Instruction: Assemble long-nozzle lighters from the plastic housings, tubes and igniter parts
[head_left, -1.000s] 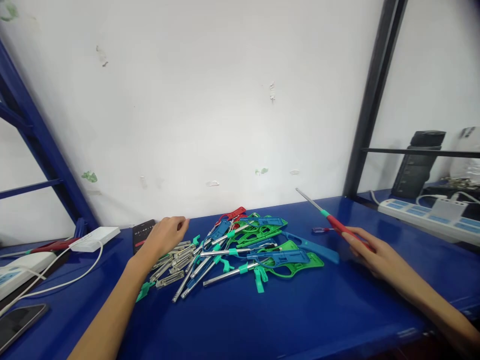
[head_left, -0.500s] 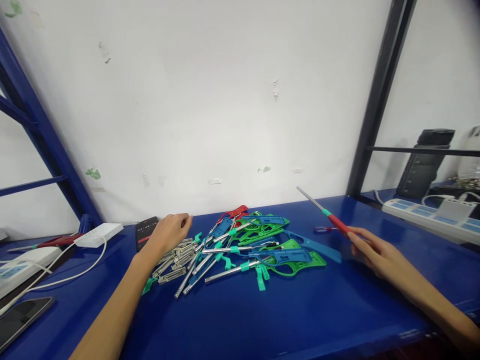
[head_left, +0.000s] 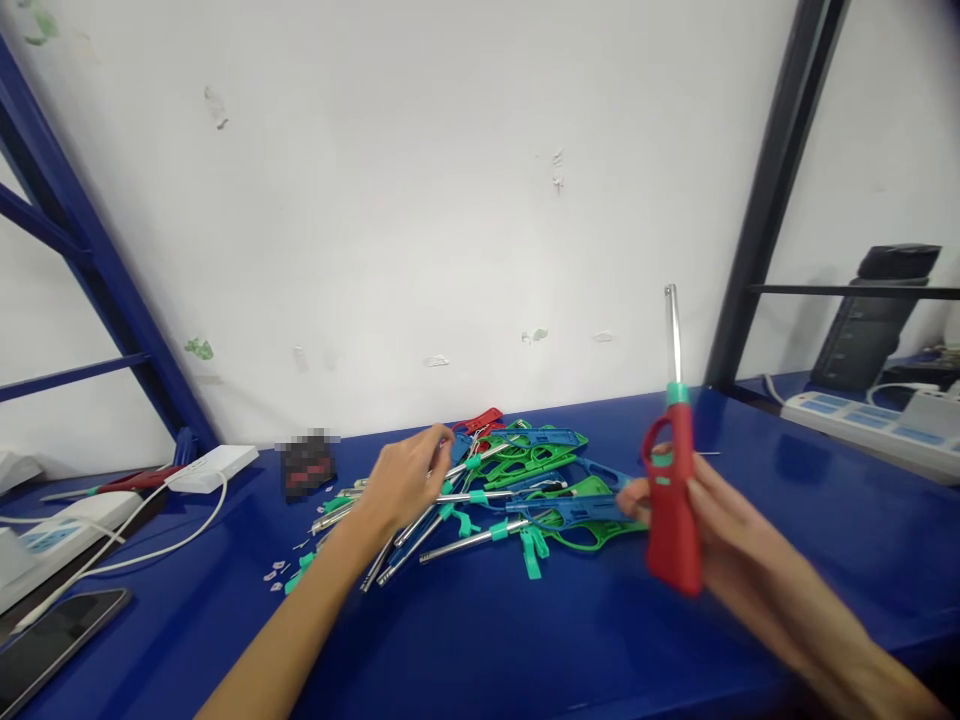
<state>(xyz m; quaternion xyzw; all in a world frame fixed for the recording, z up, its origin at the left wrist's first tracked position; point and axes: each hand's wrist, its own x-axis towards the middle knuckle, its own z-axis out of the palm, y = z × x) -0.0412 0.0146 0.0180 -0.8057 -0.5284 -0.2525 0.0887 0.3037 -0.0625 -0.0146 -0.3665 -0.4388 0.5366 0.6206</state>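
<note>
On the right, my right hand (head_left: 724,510) is closed round a red long-necked lighter (head_left: 675,500), held upright above the table. Its metal tube points up from a turquoise collar, and its red body with the trigger loop faces me. My left hand (head_left: 405,480) hovers over the left part of a pile of lighter parts, holding nothing I can see. Its fingers are loosely curled with a gap between thumb and fingers. The pile has green shell halves (head_left: 525,462), blue shell halves (head_left: 570,510), a red shell piece (head_left: 480,420), metal tubes (head_left: 465,545) and turquoise clips (head_left: 532,550).
A blurred-out dark phone (head_left: 307,465) lies behind the pile. Small pale bits (head_left: 277,575) are scattered at its left. Further left are a white box (head_left: 214,468) with a cable, another phone (head_left: 64,650) and a red lighter (head_left: 142,480). A power strip (head_left: 862,425) lies at right.
My left hand has moved right, further over the pile. My right hand has turned the red lighter from tilted to upright. The view has shifted slightly.
</note>
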